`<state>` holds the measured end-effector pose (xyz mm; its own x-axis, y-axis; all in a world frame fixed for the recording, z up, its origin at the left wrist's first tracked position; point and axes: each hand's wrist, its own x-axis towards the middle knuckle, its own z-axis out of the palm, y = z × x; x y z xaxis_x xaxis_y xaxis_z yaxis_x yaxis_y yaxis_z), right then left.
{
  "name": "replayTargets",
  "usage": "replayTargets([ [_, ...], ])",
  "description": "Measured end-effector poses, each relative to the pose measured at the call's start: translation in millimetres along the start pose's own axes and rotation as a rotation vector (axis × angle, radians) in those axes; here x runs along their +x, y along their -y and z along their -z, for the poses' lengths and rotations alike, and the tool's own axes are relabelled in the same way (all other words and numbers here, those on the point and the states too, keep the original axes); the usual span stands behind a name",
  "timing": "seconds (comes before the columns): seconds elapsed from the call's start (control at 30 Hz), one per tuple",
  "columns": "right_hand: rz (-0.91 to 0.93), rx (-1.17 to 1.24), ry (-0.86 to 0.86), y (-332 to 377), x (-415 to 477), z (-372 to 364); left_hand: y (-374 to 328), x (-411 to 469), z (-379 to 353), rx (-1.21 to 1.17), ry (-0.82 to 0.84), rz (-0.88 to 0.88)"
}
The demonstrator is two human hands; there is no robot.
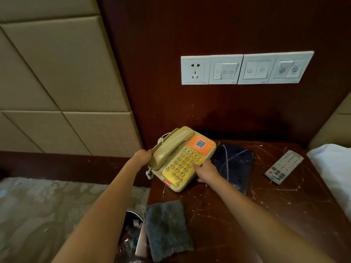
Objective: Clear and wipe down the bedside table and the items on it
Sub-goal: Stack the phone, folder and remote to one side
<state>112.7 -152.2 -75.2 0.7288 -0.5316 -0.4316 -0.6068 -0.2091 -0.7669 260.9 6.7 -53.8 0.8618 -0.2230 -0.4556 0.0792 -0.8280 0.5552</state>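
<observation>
**Both hands on telephone, far-left of bedside worktop**

Far left: beige padded wall panels point(57, 73); below them, patterned carpet point(38, 215). A bin point(131, 230) with some rubbish in it stands on the floor just beside the worktop's near-left corner.

Worktop point(266, 215): dark red-brown wood, the surface streaked all over with white marks.

Grey cloth point(167, 228): folded, lying flat at the near-left corner, apart from both hands.

Left hand point(142, 157): fingers curled round the telephone's left side, at the near end of the handset point(171, 145).

Telephone point(182, 160): beige with a yellow keypad, handset seated in its cradle, orange sticker point(200, 143) with a square code at the far right corner. It sits at the far-left of the worktop, turned at an angle, its left side overhanging the worktop edge. Cannot tell whether its base rests on the wood or is clear of it.

Right hand point(206, 171): gripping the telephone's near-right edge, thumb at the keypad's margin, fingers wrapped under the side.

Dark flat folder point(235, 164): on the worktop just right of the telephone, partly covered by the right hand and marked with white streaks.

Remote control point(284, 167): grey, lying at an angle further right, apart from the folder.

Wall above: a row of white socket and switch plates point(245, 69). Right edge: white bedding point(332, 168).
</observation>
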Motion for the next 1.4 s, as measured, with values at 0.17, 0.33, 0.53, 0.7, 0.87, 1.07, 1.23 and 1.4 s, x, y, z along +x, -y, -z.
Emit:
replayTargets([
  [0.17, 0.064, -0.056, 0.0, 3, 8, 10, 18, 0, 0, 0.162, 0.051, -0.044],
  [0.33, 0.085, 0.005, -0.004, 16, 18, 20, 14, -7, 4, 0.253, 0.107, -0.022],
  [0.53, 0.029, 0.114, 0.02, 21, 31, 33, 2, -11, 2, 0.272, 0.175, 0.005],
  [0.7, 0.087, 0.073, 0.015, 22, 34, 39, -2, -19, -5, 0.292, 0.178, -0.043],
  [0.87, 0.156, -0.037, 0.04, 22, 29, 42, 3, -16, -4, 0.258, 0.169, -0.032],
  [1.07, 0.204, -0.117, 0.014, -1, 15, 33, 6, -22, 2, 0.211, -0.092, -0.107],
  [1.23, 0.222, -0.149, -0.005, -4, 16, 32, 4, -28, -4, 0.189, -0.13, -0.08],
  [1.4, 0.241, -0.214, -0.009, 2, 22, 32, 4, -31, -8, 0.17, -0.172, -0.035],
])
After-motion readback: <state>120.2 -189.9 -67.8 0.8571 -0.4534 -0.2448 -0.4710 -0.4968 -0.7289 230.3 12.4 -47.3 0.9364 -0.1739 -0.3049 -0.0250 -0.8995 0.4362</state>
